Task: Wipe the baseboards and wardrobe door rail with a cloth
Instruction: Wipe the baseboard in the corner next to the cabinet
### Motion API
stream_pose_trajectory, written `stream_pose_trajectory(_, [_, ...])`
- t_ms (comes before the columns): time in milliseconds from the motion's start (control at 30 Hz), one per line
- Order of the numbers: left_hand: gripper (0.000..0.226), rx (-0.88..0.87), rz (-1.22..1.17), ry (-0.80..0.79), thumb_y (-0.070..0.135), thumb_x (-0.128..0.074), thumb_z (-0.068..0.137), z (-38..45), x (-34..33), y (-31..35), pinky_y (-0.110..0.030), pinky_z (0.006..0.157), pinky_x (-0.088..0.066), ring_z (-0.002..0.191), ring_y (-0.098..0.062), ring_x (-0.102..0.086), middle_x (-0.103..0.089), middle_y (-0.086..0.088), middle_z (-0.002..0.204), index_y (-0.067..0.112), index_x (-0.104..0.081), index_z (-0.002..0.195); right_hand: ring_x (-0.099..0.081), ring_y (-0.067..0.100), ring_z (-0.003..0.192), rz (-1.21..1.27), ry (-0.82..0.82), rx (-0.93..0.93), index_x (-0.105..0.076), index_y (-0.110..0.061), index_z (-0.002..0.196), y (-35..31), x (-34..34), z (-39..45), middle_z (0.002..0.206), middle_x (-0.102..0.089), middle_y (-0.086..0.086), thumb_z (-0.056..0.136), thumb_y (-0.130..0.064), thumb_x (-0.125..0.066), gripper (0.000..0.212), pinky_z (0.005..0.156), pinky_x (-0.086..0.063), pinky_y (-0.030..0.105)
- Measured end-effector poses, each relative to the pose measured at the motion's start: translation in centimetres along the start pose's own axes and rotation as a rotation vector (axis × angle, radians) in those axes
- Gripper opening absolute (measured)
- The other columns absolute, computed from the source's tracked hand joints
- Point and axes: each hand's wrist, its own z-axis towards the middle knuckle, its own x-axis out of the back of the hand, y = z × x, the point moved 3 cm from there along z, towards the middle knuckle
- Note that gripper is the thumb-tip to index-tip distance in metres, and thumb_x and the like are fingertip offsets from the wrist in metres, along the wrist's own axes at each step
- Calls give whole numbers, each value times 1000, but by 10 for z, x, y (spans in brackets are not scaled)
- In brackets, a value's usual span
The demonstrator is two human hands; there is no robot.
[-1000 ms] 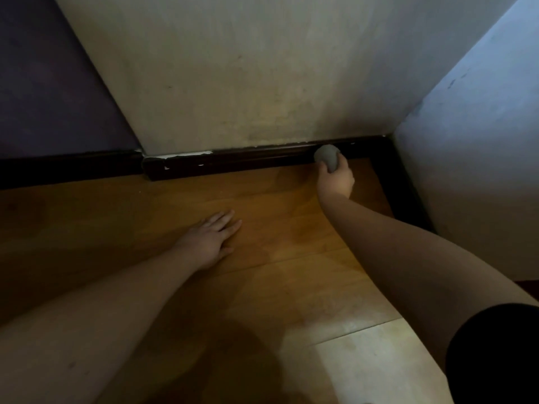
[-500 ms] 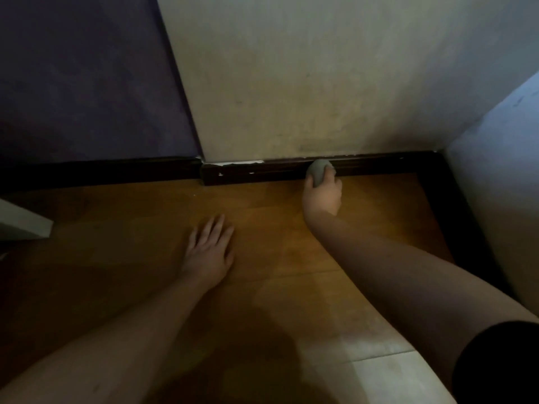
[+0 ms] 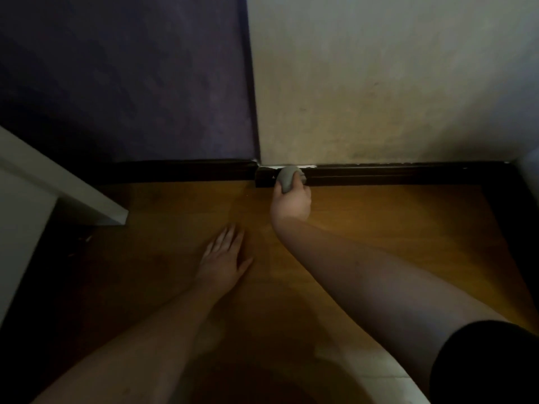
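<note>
A dark baseboard (image 3: 393, 176) runs along the foot of the pale wall. My right hand (image 3: 291, 201) grips a balled grey cloth (image 3: 287, 177) and presses it against the baseboard's left end, near the corner where the wall steps back. A second stretch of dark baseboard (image 3: 175, 170) continues to the left under the purple wall. My left hand (image 3: 223, 256) lies flat on the wooden floor with its fingers spread, well short of the wall.
A white furniture panel (image 3: 52, 188) juts in from the left above the floor. A light wall (image 3: 529, 170) closes the right side, with dark baseboard (image 3: 507, 217) along its foot. The wooden floor (image 3: 379, 228) stretches between my arms and the wall.
My right hand has slid the cloth leftward along the baseboard to its left end. The view has swung left, bringing in the purple wall and white panel. My left hand stays on the floor.
</note>
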Motion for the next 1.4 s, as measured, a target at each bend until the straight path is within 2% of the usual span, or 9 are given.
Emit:
stream_pose_trajectory(167, [71, -3, 36, 34, 60, -32, 100, -16, 0, -24, -37, 122, -9, 153, -13, 3, 6, 5, 167, 32, -2, 159, -52, 32, 124, 65, -39, -53, -33, -23, 153, -5, -13, -10, 144, -41, 13, 100, -34, -52, 57, 100, -41, 32])
stream_pose_trajectory(400, [76, 69, 63, -16, 66, -31, 97, -38, -3, -39, -39, 122, -11, 153, -13, 3, 5, 7, 167, 35, 0, 158, -49, 29, 131, 253, -286, -102, -37, -20, 152, -23, -34, -15, 144, -48, 13, 97, -32, -60, 60, 107, -37, 31])
stream_pose_trajectory(500, [76, 72, 58, -28, 66, -31, 97, -31, 4, -21, -39, 122, -7, 153, -13, 7, 10, 6, 167, 34, 2, 158, -54, 26, 126, 272, -411, -39, -49, -15, 144, -15, -14, -8, 140, -56, 11, 91, -27, -69, 58, 110, -40, 32])
stream_pose_trajectory(600, [80, 23, 73, -55, 66, -36, 97, -19, 9, 10, -41, 122, -7, 153, -14, 8, 11, 4, 167, 32, 3, 159, -63, 26, 108, 341, -435, -62, -61, -12, 132, 4, 20, 10, 120, -66, 10, 87, -23, -74, 48, 97, -51, 38])
stream_pose_trajectory(833, [81, -131, 105, -190, 67, -35, 97, 10, 3, 80, -40, 122, -2, 151, -14, 16, 21, 7, 164, 36, 8, 158, -60, 33, 109, 360, -221, -179, -53, -9, 137, 80, 139, 69, 119, -61, 11, 93, -26, -67, 49, 97, -52, 50])
stream_pose_trajectory(967, [85, -211, 161, -298, 73, -34, 93, 27, -1, 119, -42, 122, 1, 150, -16, 21, 30, 7, 161, 39, 12, 156, -53, 36, 123, 325, -4, -249, -45, -14, 144, 123, 205, 97, 135, -54, 15, 97, -24, -62, 51, 105, -45, 45])
stream_pose_trajectory(1100, [106, -220, 204, -453, 81, -46, 83, 37, -10, 151, -47, 121, 2, 149, -21, 26, 38, 4, 158, 38, 20, 154, -53, 35, 124, 270, 251, -343, -44, -15, 142, 156, 265, 116, 136, -54, 15, 96, -27, -61, 50, 99, -46, 40])
stream_pose_trajectory(1233, [102, -266, 243, -349, 77, -44, 86, 47, -9, 168, -44, 122, 3, 150, -19, 22, 31, 3, 161, 32, 14, 157, -49, 36, 126, 234, 421, -427, -42, -19, 144, 176, 303, 126, 140, -49, 17, 97, -25, -59, 50, 95, -42, 41])
stream_pose_trajectory(1400, [101, -255, 246, -313, 68, -53, 88, 59, -1, 175, -46, 122, -4, 152, -18, 16, 25, 4, 163, 31, 11, 157, -46, 35, 130, 149, 477, -312, -44, -21, 145, 183, 332, 150, 143, -48, 14, 98, -21, -57, 49, 109, -36, 44])
